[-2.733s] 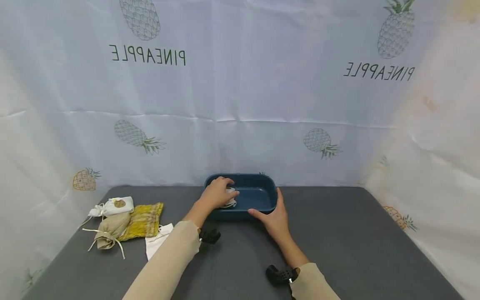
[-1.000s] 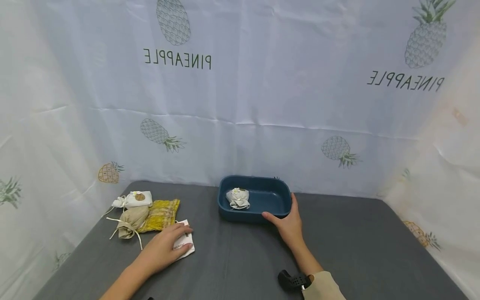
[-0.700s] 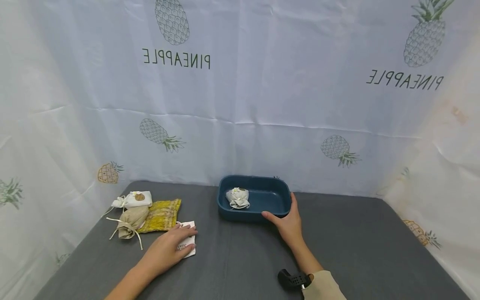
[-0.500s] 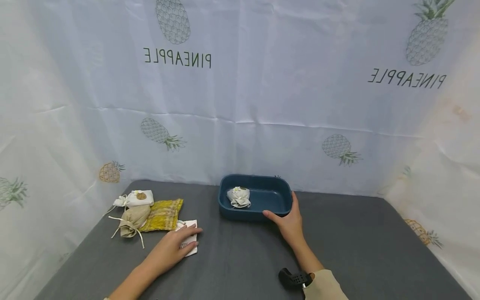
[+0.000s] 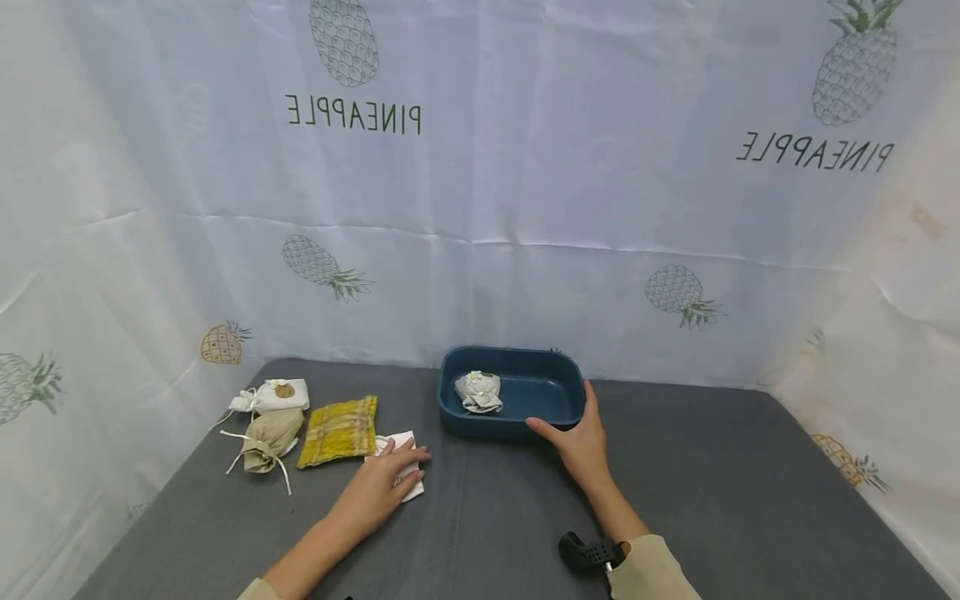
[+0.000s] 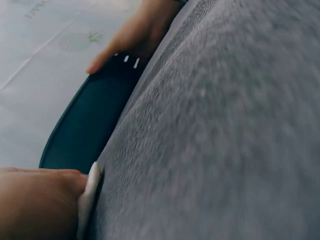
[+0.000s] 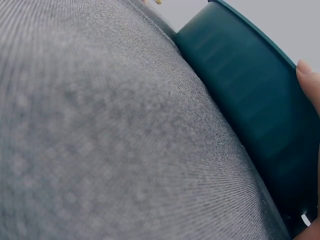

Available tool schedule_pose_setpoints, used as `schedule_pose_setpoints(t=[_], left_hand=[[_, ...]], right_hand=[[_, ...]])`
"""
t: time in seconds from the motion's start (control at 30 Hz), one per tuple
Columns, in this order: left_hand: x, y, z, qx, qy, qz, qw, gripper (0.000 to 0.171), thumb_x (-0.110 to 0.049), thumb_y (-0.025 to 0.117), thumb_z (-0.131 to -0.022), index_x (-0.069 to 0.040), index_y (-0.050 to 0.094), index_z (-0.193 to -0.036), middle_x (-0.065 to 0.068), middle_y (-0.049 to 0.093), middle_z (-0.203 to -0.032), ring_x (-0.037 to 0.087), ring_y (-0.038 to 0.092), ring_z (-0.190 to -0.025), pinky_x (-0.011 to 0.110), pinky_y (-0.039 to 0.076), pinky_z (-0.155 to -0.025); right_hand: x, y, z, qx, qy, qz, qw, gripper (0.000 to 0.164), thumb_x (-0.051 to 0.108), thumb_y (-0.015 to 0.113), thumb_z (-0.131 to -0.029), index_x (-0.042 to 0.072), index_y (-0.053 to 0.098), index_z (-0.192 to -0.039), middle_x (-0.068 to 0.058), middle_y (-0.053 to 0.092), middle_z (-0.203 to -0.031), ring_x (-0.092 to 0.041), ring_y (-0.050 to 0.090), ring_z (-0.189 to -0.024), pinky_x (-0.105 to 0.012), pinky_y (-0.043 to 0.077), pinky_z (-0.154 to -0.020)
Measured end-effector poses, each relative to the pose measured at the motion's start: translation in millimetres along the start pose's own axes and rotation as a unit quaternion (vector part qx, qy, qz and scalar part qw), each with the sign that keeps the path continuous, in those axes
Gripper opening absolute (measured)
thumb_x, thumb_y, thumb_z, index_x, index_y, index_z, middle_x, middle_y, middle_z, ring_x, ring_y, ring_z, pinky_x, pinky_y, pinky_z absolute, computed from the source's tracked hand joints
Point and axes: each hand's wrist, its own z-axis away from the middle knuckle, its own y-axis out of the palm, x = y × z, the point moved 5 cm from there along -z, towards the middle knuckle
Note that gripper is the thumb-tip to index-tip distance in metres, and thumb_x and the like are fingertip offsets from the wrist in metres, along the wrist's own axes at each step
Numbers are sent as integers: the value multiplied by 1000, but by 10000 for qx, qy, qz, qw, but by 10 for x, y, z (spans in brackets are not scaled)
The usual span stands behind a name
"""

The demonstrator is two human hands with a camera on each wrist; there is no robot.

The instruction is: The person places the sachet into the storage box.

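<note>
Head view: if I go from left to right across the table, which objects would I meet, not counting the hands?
Beige drawstring pouch → yellow plaid pouch → flat white pouch, partly under the left hand → dark blue tray with a tied off-white pouch in its left part.

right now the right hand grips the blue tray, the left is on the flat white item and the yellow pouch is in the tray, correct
The yellow pouch is not inside: the head view shows it outside the blue tray, on the gray tabletop. The right hand does grip the tray and the left hand is on the flat white item.
</note>
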Motion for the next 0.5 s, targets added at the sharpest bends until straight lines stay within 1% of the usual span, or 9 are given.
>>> schedule_pose_setpoints(t=[0.07,0.13,0.17,0.23,0.27,0.33,0.4,0.5], left_hand=[[-26,22,-9,18,-33,75,10000,26,-11,73,-91,-11,73,-117,8,73,-127,36,58,-133,60,42,-110],[-50,7,-7,-136,-22,74,9999,25,-11,76,-90,-13,75,-115,5,74,-124,31,63,-129,52,48,-107],[-55,-10,-3,-287,-41,22,9996,25,-12,78,-88,-14,75,-112,2,75,-120,27,65,-124,48,52,-103],[-67,-66,12,-682,-47,-218,9974,23,-12,83,-83,-17,77,-104,-3,75,-109,19,70,-107,39,57,-90],[-65,-91,23,-854,-91,-344,9957,22,-12,85,-80,-18,78,-100,-5,74,-103,15,69,-99,36,57,-83],[-51,-126,39,-1073,-229,-576,9923,21,-13,88,-76,-20,78,-92,-7,70,-93,11,64,-87,32,54,-76],[-28,-136,47,-1100,-347,-778,9903,21,-16,89,-74,-20,77,-90,-8,68,-90,10,62,-85,33,53,-75],[3,-122,43,-950,-459,-981,9896,24,-22,90,-74,-19,76,-94,-5,68,-94,14,64,-90,38,53,-79]], right_hand=[[-3,7,-7,-7,14,-8,10000,121,49,86,-77,20,8,-164,-16,17,-170,-42,24,-154,-68,27,-118],[-3,13,-10,-10,11,6,10000,121,49,86,-76,20,8,-164,-16,17,-170,-42,24,-154,-69,27,-118],[-1,15,-12,-13,8,-4,10000,121,49,86,-76,21,8,-164,-16,17,-170,-42,24,-154,-69,27,-117],[0,19,-18,-6,-6,-22,10000,121,49,86,-76,22,8,-164,-15,17,-170,-42,24,-154,-69,27,-118],[2,18,-17,0,-16,-28,10000,121,48,86,-76,23,7,-164,-15,17,-170,-41,24,-154,-68,27,-118],[1,18,-18,5,-32,-54,10000,121,48,86,-76,25,7,-164,-13,16,-170,-40,23,-155,-68,27,-118],[-3,17,-20,9,-50,-76,10000,121,47,86,-77,25,6,-164,-12,16,-171,-39,22,-155,-68,26,-119],[-11,10,-24,17,-57,-110,9999,121,46,87,-76,25,6,-164,-12,15,-171,-39,22,-155,-68,26,-119]])
